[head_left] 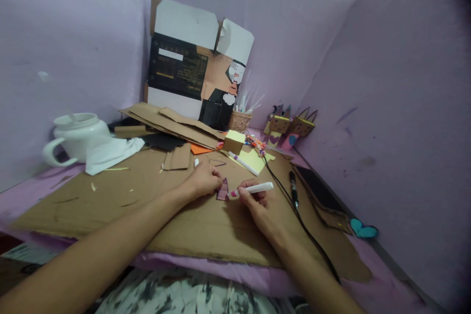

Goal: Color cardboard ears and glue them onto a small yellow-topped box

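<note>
A white marker (259,187) with a magenta tip end is gripped in my right hand (255,203), its tip at the right edge of a small triangular piece (222,191) coloured purple. My left hand (203,179) is closed, its fingertips pressed at the left edge of that piece, steadying it on the cardboard sheet (191,228). A short white object (196,162) shows behind my left hand; whether the hand holds it, I cannot tell. Just beyond lies a narrow triangle (218,162) with a purple outline. Another white and purple marker (243,163) rests on yellow paper (257,158).
Left stands a white pot (79,130) with a white cloth (110,154). Cardboard strips (176,125) and an unfolded box (180,66) are at the back. A small yellow-topped box (234,142), a black pen (293,186), a cable (312,240) and cardboard figures (279,125) sit right.
</note>
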`<state>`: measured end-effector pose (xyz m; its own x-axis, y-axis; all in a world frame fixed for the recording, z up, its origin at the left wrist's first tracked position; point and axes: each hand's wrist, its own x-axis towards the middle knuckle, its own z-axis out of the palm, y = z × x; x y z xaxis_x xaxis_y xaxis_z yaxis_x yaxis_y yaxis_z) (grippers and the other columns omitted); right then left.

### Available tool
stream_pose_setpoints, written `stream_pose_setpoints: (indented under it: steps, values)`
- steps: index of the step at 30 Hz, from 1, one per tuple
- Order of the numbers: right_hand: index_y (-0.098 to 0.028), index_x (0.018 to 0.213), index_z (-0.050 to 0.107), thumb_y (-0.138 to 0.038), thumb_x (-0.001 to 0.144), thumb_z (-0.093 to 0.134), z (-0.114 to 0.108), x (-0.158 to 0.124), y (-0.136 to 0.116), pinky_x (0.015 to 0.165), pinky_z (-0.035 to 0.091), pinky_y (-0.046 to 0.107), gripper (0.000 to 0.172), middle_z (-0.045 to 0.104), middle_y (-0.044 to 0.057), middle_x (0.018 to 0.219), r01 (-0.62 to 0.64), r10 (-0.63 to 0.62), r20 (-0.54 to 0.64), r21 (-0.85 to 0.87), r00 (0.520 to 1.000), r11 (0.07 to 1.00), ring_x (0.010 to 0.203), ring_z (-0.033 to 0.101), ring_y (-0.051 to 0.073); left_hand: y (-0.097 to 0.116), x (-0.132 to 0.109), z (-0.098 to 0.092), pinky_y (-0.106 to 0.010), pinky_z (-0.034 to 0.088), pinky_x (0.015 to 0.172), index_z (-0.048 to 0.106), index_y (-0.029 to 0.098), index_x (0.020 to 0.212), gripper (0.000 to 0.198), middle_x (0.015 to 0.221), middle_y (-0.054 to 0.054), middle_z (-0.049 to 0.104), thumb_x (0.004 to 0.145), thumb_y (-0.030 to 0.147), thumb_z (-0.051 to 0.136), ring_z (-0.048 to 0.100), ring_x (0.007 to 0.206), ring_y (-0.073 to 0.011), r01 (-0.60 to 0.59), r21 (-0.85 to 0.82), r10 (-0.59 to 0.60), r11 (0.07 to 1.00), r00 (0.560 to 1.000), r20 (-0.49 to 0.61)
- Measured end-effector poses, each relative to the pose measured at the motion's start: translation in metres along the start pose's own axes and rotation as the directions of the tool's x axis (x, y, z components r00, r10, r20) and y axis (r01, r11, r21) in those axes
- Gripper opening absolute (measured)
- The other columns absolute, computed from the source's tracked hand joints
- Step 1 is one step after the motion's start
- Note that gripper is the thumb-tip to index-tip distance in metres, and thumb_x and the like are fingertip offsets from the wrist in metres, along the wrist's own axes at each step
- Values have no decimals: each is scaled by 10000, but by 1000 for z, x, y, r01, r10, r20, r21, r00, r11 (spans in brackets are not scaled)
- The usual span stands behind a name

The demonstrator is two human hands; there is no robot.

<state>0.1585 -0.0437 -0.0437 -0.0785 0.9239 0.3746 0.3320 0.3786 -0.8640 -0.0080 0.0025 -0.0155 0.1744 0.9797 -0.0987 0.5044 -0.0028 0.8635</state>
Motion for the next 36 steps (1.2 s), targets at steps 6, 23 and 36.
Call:
stream_pose_setpoints:
  steps: [6,23,36]
  values:
    - [-165,704,604,-396,787,558,-2,-3,-4,435,315,218,250,514,-25,507,-3,4,-4,17,1000,1000,457,447,108,2,-2,-1,-171,258,332,612,128,571,101,347,55,436,568,124,511,361,318,-63,22,8,-22,1000,1000,0]
    - [-157,745,635,-362,764,580,1,-2,-6,457,356,223,213,564,-3,550,5,-5,46,9,999,1000,493,494,125,3,-2,-2,-176,261,352,651,111,574,159,349,46,434,561,110,493,363,340,-66,-14,15,14,1000,1000,25]
    - [-172,807,654,-340,776,574,2,1,-4,546,418,236,189,645,30,703,65,-66,-7,-13,998,998,606,564,152,0,0,-1,-186,278,368,670,109,601,168,377,30,468,562,123,508,372,351,-71,-19,19,19,1000,1000,17]
